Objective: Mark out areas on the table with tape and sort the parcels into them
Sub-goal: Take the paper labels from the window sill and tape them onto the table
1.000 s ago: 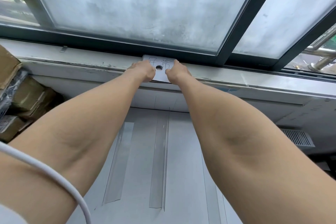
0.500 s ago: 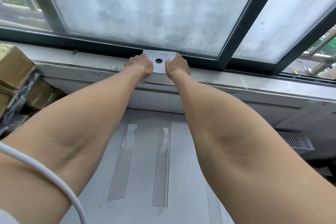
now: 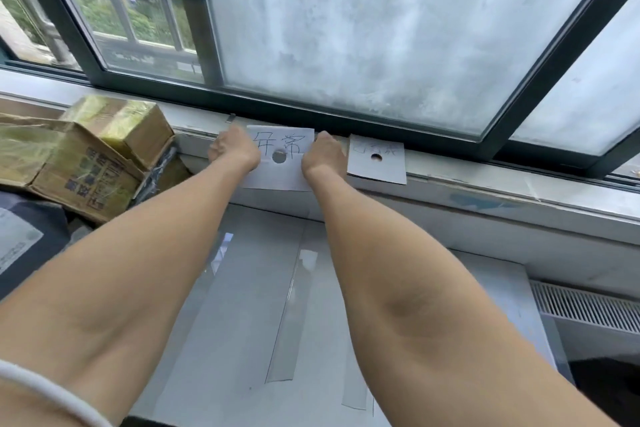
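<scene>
A white paper label (image 3: 281, 163) with handwritten characters and a round hole lies against the windowsill. My left hand (image 3: 234, 149) presses its left edge and my right hand (image 3: 323, 156) presses its right edge, both with fingers curled on the paper. A second label card (image 3: 376, 159), also with a hole, sits just to the right on the sill. On the grey table (image 3: 485, 291) below, strips of clear tape (image 3: 294, 315) run front to back. Cardboard parcels (image 3: 83, 156) wrapped in tape are stacked at the left.
The windowsill (image 3: 485, 184) runs across under a dark-framed sliding window (image 3: 346, 28). A radiator grille (image 3: 585, 308) is at the right, below the table edge. A white cable (image 3: 45, 392) crosses my left arm. A dark bag (image 3: 20, 236) lies at far left.
The view has shifted left and down, so the second label card and more of the parcels show. Both hands stay on the label, now further apart at its edges.
</scene>
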